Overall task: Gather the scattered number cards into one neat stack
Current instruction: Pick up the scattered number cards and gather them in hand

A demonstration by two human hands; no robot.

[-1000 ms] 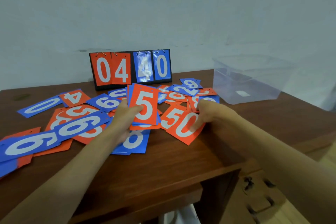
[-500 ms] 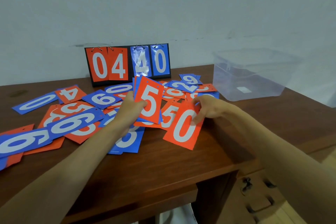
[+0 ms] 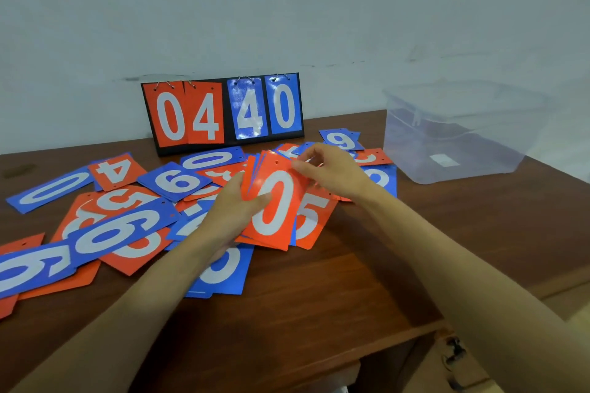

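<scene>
Head view showed a brown wooden bench (image 3: 319, 297) set against a pale wall (image 3: 287, 3), carrying everything else. A clear plastic tub (image 3: 453, 134) stood at the far right of it, with a small white label on its side too blurred to read. At the back, a black flip scoreboard (image 3: 223, 113) stood upright, its two orange cards reading 0 and 4 and its two blue cards reading 4 and 0, hung on small metal rings.

Loose number cards (image 3: 105, 220) in orange and blue lay overlapping across the left and middle of the bench. Among them a blue 0 (image 3: 52, 190) lay far left, an orange 4 (image 3: 116, 170) just beside it, a blue 9 (image 3: 175, 181) nearer the middle, and a long blue card that looked like 60 (image 3: 119, 233) rested on orange ones. A blue card printed 6 (image 3: 341, 139) lay near the tub, and an orange 5 (image 3: 311, 218) lay flat beside the hands.

The left hand (image 3: 230, 210) gripped a fanned stack of cards (image 3: 274, 210) raised above the pile, thumb pressed on the front orange card marked 0. The right hand (image 3: 332, 169) had its fingers (image 3: 303, 166) pinched on the top right corner of that same front card.
</scene>
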